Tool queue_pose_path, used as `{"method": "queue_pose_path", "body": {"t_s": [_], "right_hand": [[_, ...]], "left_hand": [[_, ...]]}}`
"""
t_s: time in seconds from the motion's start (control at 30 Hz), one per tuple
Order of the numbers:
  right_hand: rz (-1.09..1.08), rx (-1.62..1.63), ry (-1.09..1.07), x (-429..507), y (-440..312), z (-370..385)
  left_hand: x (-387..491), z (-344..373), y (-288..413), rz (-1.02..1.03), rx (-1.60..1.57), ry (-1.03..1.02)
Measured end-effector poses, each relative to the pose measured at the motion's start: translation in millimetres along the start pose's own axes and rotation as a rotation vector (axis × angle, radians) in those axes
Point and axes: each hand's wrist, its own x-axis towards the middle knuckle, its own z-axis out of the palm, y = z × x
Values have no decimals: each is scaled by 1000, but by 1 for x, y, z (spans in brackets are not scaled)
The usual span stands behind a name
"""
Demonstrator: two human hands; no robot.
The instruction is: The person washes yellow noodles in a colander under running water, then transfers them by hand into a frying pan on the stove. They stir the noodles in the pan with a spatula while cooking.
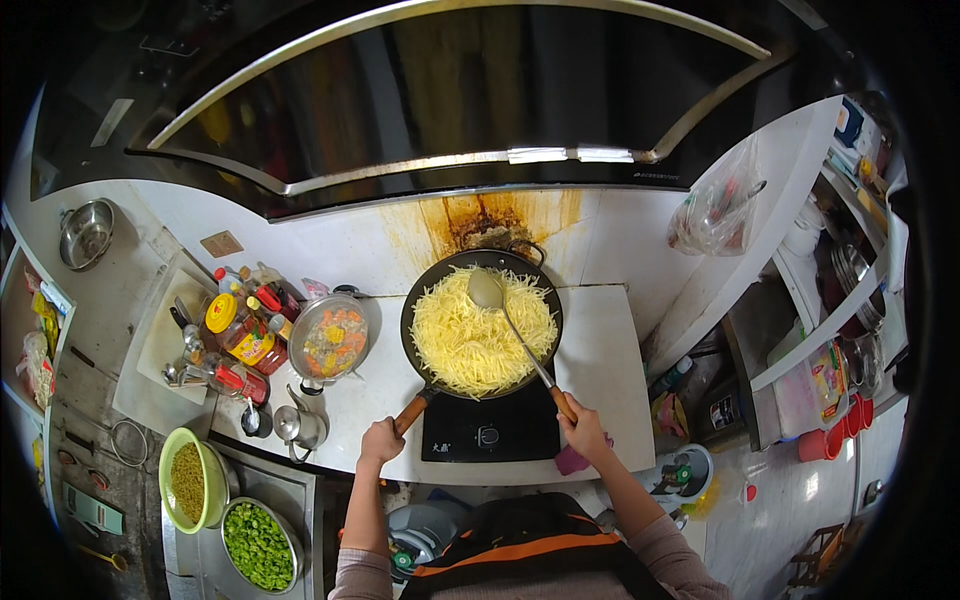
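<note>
My left hand (pixel 381 441) grips the wooden handle (pixel 411 415) of a black wok (pixel 406 330) on an induction cooktop (pixel 491 435). Pale yellow shredded potato, or something like it (pixel 472 345), fills the wok nearly to its rim. In my right hand (pixel 585 431) is the wooden end of a long metal ladle (pixel 525 349). Its bowl rests on top of the shreds near the wok's far side. Beneath my right wrist lies a purple cloth (pixel 572 459) at the counter's front edge.
Left of the wok stand a metal pot of carrot pieces and corn (pixel 328 337), a metal oil pot (pixel 300 426) and several sauce bottles (pixel 251 337). A bowl of chopped green peppers (pixel 260 545) and a green-rimmed basin (pixel 169 480) sit lower left. A range hood (pixel 480 176) overhangs the counter.
</note>
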Motion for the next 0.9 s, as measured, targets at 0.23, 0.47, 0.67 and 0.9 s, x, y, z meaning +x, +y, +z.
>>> {"method": "queue_pose_path", "body": {"t_s": [0.23, 0.47, 0.67, 0.9], "right_hand": [[38, 9, -40, 0, -4, -3], [15, 0, -34, 0, 0, -1], [6, 13, -25, 0, -1, -2], [5, 6, -25, 0, -3, -2]], "left_hand": [[-1, -1, 0, -12, 17, -17], [0, 0, 0, -14, 25, -16], [2, 4, -4, -12, 12, -16], [1, 3, -3, -24, 14, -27]]}}
